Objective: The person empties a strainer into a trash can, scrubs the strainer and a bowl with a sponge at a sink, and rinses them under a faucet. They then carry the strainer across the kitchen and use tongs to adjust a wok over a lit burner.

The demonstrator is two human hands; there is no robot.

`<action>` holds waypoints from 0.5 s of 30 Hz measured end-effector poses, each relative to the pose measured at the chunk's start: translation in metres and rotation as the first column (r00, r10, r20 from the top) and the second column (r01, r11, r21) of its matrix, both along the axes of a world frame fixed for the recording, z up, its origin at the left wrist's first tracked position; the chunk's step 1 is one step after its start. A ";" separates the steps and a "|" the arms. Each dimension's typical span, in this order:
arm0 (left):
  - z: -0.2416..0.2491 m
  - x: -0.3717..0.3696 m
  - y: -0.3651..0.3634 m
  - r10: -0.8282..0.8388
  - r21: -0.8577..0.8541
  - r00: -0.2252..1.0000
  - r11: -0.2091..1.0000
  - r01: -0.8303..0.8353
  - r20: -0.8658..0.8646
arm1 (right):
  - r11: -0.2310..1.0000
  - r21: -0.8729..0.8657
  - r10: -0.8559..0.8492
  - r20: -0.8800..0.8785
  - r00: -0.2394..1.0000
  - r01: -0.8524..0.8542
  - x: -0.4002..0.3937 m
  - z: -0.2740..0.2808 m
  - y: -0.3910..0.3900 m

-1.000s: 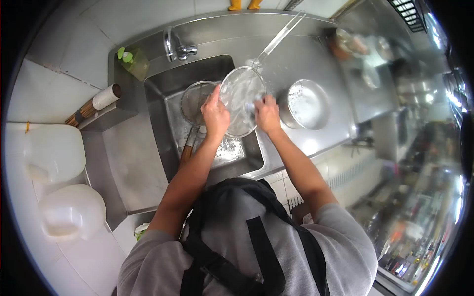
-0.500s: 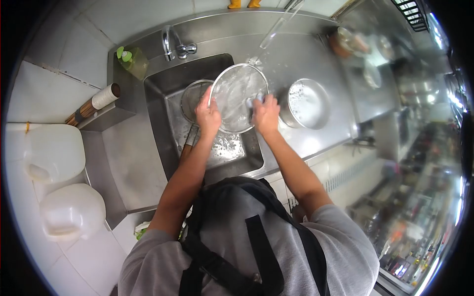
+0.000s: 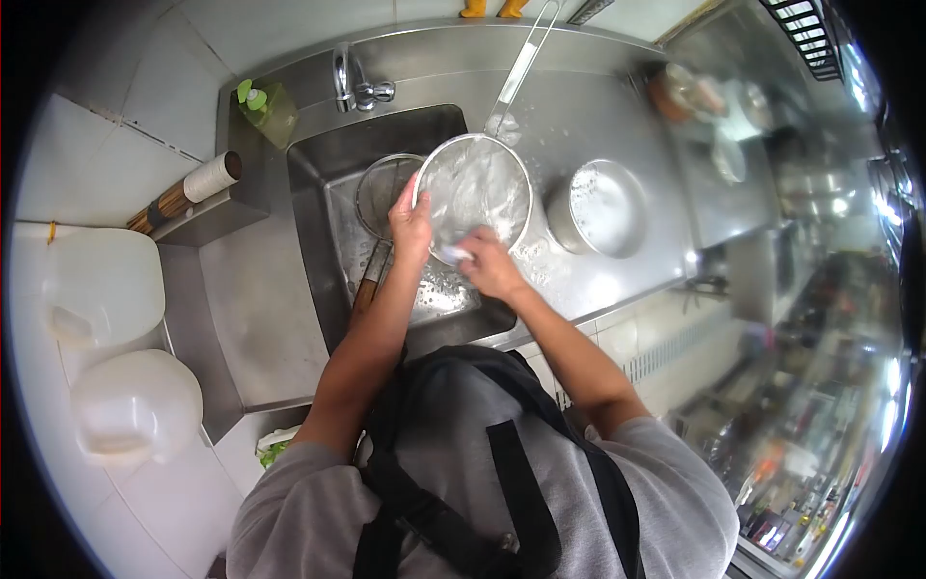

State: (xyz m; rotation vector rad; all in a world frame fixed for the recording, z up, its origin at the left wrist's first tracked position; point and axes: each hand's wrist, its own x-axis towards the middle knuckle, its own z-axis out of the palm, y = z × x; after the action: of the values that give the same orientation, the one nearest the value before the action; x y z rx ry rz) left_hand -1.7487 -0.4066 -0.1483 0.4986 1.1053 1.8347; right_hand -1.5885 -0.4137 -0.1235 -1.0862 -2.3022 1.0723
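Observation:
Over the steel sink I hold a round wire-mesh strainer with a long metal handle that points away toward the wall. My left hand grips the strainer's left rim. My right hand presses a small pale sponge against the strainer's lower edge. A second mesh strainer with a wooden handle lies in the sink under my left hand, partly hidden. Soapy foam sits on the sink floor.
A steel pot with suds stands on the counter right of the sink. The faucet and a green soap bottle are behind the sink. Two white plastic jugs stand at the left. A bundle of sticks rests nearby.
My right hand has slid with the sponge from the strainer's right rim down to its lower edge. The strainer's handle has swung more upright. My left hand has kept its grip.

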 end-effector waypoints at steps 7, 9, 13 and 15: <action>-0.003 0.003 -0.012 -0.119 -0.006 0.992 0.993 0.120 0.030 | 0.941 0.085 -0.296 -0.264 0.918 0.328 -0.063 0.004 0.035; 0.003 0.002 -0.012 -0.171 -0.041 0.981 0.985 0.168 -0.090 | 0.805 0.239 -0.483 -0.266 0.834 0.543 -0.074 0.009 0.049; 0.005 -0.006 -0.008 -0.146 -0.070 0.955 0.989 0.133 -0.257 | 0.927 0.314 -0.123 -0.264 0.957 0.206 -0.064 0.007 0.054; 0.005 -0.006 -0.015 -0.213 -0.118 0.977 0.971 0.209 -0.020 | 0.872 0.442 -0.163 -0.143 0.976 0.210 -0.054 0.009 0.075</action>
State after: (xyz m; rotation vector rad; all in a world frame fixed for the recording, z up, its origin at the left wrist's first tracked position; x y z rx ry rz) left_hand -1.7547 -0.4216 -0.1435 0.5575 1.1276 1.5739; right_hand -1.6422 -0.3391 -0.1146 -1.0066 -2.1572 0.4618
